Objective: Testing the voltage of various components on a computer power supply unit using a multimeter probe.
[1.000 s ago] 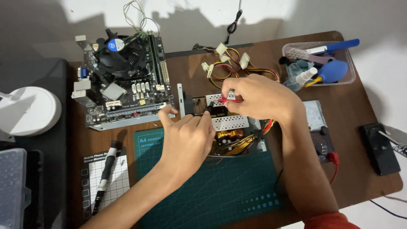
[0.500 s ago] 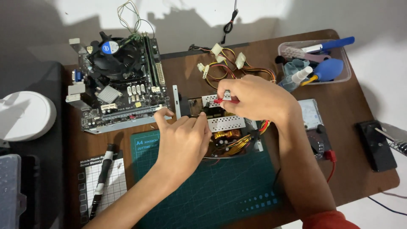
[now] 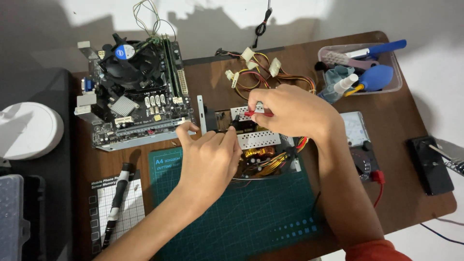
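Head view shows your right hand (image 3: 295, 112) pinching a slim red probe (image 3: 258, 113) between thumb and fingertips, its tip lowered into the opened power supply unit with perforated grey metal panels and copper coils (image 3: 256, 145), which sits at the far edge of the dark green cutting mat (image 3: 241, 212) in the middle of the brown wooden table (image 3: 411, 111). Your left hand (image 3: 210, 159) is curled with fingertips pressed against the unit's left side; whether it grips something small there you cannot tell, since the fingers hide it. That supply looks heavy and stiff, with sharp sheet-metal edges and fragile parts inside, so steady it by the outer panels, never by the coils or the bundle of yellow, red and black wires (image 3: 256, 72). The probe looks light and slippery, so hold it on its insulated shaft. A black motherboard with a round cooling fan (image 3: 133, 92) lies just left, a grey multimeter (image 3: 357, 133) just right beside your wrist, a clear plastic tool tray (image 3: 360, 67) farther back
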